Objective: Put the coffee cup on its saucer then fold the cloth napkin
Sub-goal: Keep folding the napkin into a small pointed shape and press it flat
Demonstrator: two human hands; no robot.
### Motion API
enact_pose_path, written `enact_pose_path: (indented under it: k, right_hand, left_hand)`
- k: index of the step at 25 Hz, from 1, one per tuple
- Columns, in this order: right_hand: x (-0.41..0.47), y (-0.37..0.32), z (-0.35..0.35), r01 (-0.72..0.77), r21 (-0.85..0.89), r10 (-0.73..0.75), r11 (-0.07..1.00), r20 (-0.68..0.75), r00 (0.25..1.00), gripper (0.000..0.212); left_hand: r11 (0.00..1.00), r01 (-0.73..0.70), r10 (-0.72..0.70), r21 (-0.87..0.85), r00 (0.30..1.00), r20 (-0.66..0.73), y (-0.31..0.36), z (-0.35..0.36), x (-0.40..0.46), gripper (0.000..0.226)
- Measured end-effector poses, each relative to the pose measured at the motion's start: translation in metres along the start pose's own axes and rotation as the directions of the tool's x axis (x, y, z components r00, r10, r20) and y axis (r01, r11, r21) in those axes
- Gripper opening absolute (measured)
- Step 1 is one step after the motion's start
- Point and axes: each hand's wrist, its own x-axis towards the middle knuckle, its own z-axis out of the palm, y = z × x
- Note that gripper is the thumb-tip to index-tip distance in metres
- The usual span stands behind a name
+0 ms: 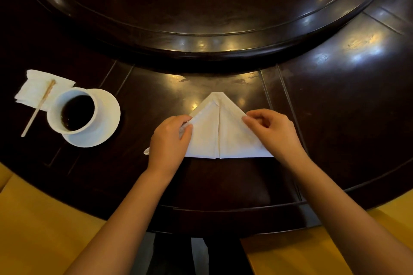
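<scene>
A white cloth napkin (221,134) lies on the dark table in front of me, folded into a triangle with a centre seam and its point facing away. My left hand (171,138) pinches the napkin's left edge between thumb and fingers. My right hand (273,130) pinches the right edge near the upper slope. A small tail of cloth shows to the left of my left wrist. To the left, a white coffee cup (73,110) holding dark coffee stands on its white saucer (107,118).
A folded white paper napkin (38,89) with a wooden stir stick (38,108) across it lies left of the cup. A large dark raised turntable (201,6) fills the table's centre beyond the napkin. Yellow seating (33,219) shows below the table edge.
</scene>
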Motion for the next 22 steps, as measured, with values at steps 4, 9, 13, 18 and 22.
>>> enact_pose_path:
  k: [4,9,13,18,22]
  right_hand:
    - [-0.002,0.005,0.003,0.062,-0.132,-0.066,0.989,-0.031,0.997,0.023]
    - [0.006,0.008,0.014,0.248,-0.357,-0.336,0.901,-0.209,0.919,0.018]
    - [0.02,0.016,0.023,0.283,-0.457,-0.399,0.843,-0.179,0.899,0.012]
    - [0.034,0.018,0.028,0.293,-0.505,-0.441,0.812,-0.203,0.874,0.009]
    - [0.034,0.025,0.033,0.326,-0.523,-0.491,0.787,-0.213,0.845,0.008]
  left_hand:
    - [0.999,-0.001,0.003,0.04,0.999,-0.05,-0.003,0.01,-0.001,0.019]
    - [0.996,-0.033,0.042,0.078,0.992,-0.118,-0.002,0.021,0.0,0.017]
    - [0.99,-0.043,0.069,0.132,0.977,-0.2,-0.005,0.032,-0.002,0.019]
    - [0.981,-0.019,0.064,0.191,0.97,-0.234,-0.007,0.037,-0.002,0.016]
    - [0.923,-0.035,0.115,0.383,0.975,-0.189,0.001,0.033,-0.002,0.039]
